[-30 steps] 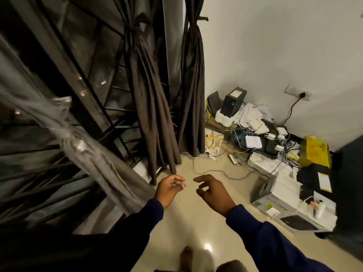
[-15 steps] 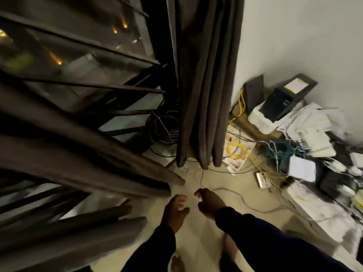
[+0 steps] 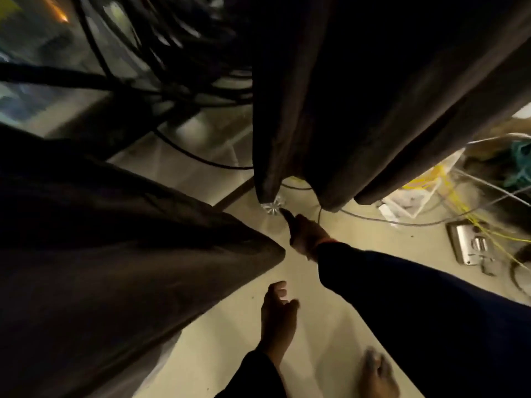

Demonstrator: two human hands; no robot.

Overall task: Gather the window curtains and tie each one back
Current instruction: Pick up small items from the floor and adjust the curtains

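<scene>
Left to right. The near curtain point(image 3: 120, 254) fills the left half of the view as a dark, gathered mass whose long axis runs diagonally from the lower left, its tapered end pointing right toward the floor's middle. A second ago the camera stood higher and farther back, with both hands raised and loosely curled in front of the body; the view has since dropped close to the floor point(image 3: 218, 340) and advanced to the foot of the far curtain point(image 3: 344, 96).

The left hand point(image 3: 277, 314) hangs low over the floor, fingers relaxed and holding nothing. A small clear rosette-shaped object point(image 3: 272, 207) lies on the floor under the far curtain's left hem (what it is cannot be told; possibly a tie-back fitting). The right hand point(image 3: 306, 234) has reached forward and down, one finger extended so that its tip lies at or just beside that object; contact cannot be confirmed.

The far curtain hangs upright, long axis vertical, hem pointing down just above the floor. Cables point(image 3: 448, 208) and a metal box point(image 3: 471, 245) lie at right.

Judged meaning: tying has paused for a pick-up from the floor.
</scene>
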